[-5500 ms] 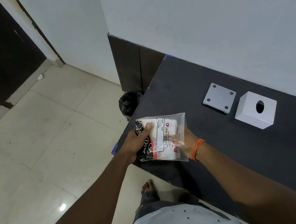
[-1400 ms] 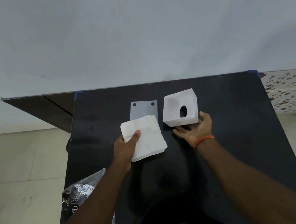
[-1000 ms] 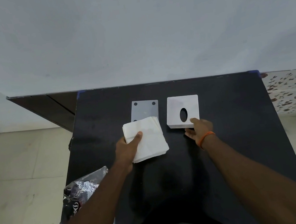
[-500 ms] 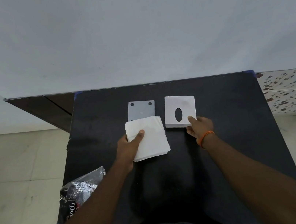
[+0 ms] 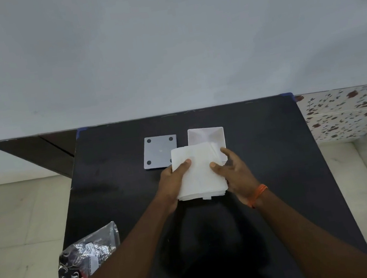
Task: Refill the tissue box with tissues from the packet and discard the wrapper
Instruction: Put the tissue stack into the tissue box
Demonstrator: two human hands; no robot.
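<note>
A stack of white tissues (image 5: 198,172) is held just above the black table (image 5: 278,172), between both hands. My left hand (image 5: 175,178) grips its left edge with the thumb on top. My right hand (image 5: 234,171) grips its right edge. The white tissue box (image 5: 206,136) lies upside down right behind the stack, its hollow inside facing up; the stack covers its near part. The box's grey base plate (image 5: 159,150) lies flat to the left of the box. The emptied wrapper (image 5: 88,257), clear plastic with black print, lies at the table's near left edge.
A white wall rises right behind the table. Pale floor tiles lie to the left, floral-patterned tiles (image 5: 352,111) to the right. A dark wooden panel (image 5: 43,150) stands beyond the table's left corner.
The tissue box has been turned over, so its open underside faces up instead of its oval slot. My right hand left the box and took the stack's right edge; the stack shifted right toward the box.
</note>
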